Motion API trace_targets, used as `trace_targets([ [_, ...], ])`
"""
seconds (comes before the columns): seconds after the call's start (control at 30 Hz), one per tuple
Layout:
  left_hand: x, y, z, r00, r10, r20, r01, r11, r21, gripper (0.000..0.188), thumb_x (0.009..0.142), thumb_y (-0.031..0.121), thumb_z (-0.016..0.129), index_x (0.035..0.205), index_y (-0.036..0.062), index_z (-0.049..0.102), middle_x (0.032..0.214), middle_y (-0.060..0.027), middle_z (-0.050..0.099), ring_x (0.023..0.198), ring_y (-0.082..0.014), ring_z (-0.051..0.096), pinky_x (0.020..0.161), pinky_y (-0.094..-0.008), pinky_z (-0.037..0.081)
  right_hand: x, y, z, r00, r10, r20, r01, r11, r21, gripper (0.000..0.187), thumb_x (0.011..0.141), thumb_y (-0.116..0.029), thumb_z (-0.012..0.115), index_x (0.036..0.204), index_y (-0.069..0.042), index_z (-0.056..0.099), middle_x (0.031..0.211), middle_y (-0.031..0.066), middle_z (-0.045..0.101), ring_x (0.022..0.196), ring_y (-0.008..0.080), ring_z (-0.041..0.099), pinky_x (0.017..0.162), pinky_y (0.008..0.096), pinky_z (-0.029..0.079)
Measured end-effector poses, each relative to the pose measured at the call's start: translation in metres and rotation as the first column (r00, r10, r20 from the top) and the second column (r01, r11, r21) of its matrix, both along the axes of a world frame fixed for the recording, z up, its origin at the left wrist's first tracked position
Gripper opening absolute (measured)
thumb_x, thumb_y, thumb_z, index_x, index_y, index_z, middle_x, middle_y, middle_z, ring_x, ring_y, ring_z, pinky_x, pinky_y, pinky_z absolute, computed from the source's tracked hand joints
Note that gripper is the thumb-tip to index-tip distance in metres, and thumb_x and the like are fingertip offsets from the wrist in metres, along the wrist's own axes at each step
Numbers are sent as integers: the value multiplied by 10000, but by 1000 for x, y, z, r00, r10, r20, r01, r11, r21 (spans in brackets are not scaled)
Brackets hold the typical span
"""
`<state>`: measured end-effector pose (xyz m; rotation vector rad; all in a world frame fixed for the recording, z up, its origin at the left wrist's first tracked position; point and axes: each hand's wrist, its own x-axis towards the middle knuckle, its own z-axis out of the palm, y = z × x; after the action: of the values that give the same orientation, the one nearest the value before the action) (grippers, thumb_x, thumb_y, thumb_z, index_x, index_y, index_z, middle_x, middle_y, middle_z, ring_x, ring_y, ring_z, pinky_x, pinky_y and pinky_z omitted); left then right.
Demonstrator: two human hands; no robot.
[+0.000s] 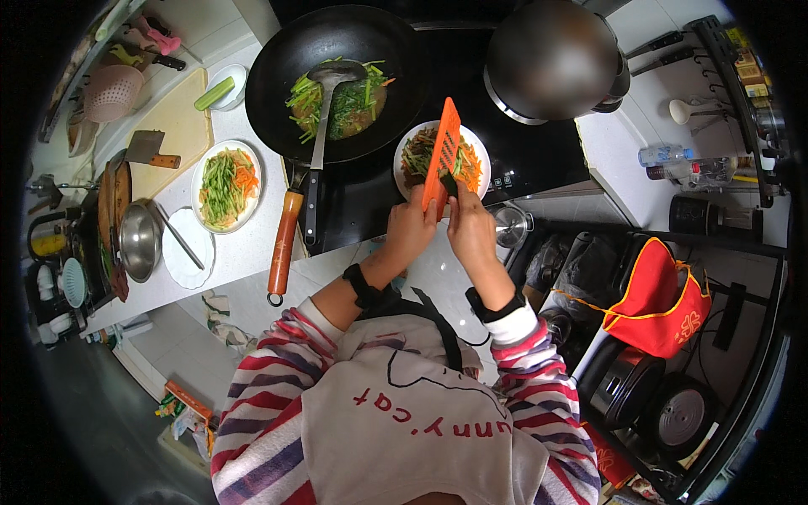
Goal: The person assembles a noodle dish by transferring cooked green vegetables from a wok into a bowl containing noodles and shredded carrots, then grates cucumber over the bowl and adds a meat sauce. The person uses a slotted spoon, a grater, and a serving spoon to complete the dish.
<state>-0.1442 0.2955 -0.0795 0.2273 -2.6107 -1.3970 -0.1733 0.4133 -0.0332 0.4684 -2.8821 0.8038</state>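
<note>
My left hand [411,225] is closed round the lower end of an orange handheld grater [443,151], which stands tilted over a white plate [401,181] at the stove's front edge. Against the grater's lower face side, my right hand [472,227] grips a small dark green piece [449,184], its kind partly hidden by the fingers. Shredded vegetables [467,164], orange, green and dark brown, lie on the plate below. Left of it sits a black wok [278,101] with chopped greens [349,109] in liquid. A metal spatula [325,118] rests in the wok, its handle over the rim.
A lidded pot [551,59] stands at the stove's far right. On the left counter are a plate of shredded vegetables [225,187], a bowl [229,88] with a green stalk, a cleaver [150,150] on a cutting board [172,118], and a metal bowl [140,240]. The wok's wooden handle [284,244] juts toward me.
</note>
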Motion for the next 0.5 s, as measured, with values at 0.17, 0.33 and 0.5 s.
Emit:
trace_targets([
  [0.17,13,7,1,992,-84,93,88,995,-42,258,862,173,543,1055,9,490,678,-230,605,636,-405,606,575,-465,486,-63,-1,-36,994,-107,39,106,994,19,331,879,-117,512,1175,29,526,835,258,616,678,414,605,610,471,501],
  [0.33,14,-3,2,999,-34,-11,35,998,50,248,859,179,543,1021,5,471,606,-209,586,561,-409,584,526,-477,481,-88,31,-54,980,-196,44,201,941,-273,282,898,-159,518,1073,48,597,753,199,622,633,313,608,583,392,485],
  [0.5,10,-17,5,995,-51,-87,64,986,157,264,856,156,562,1058,8,477,732,-232,614,668,-398,611,566,-438,495,-56,63,-31,703,121,701,587,458,-668,200,940,-188,489,926,-10,581,639,6,543,443,72,421,402,209,310],
])
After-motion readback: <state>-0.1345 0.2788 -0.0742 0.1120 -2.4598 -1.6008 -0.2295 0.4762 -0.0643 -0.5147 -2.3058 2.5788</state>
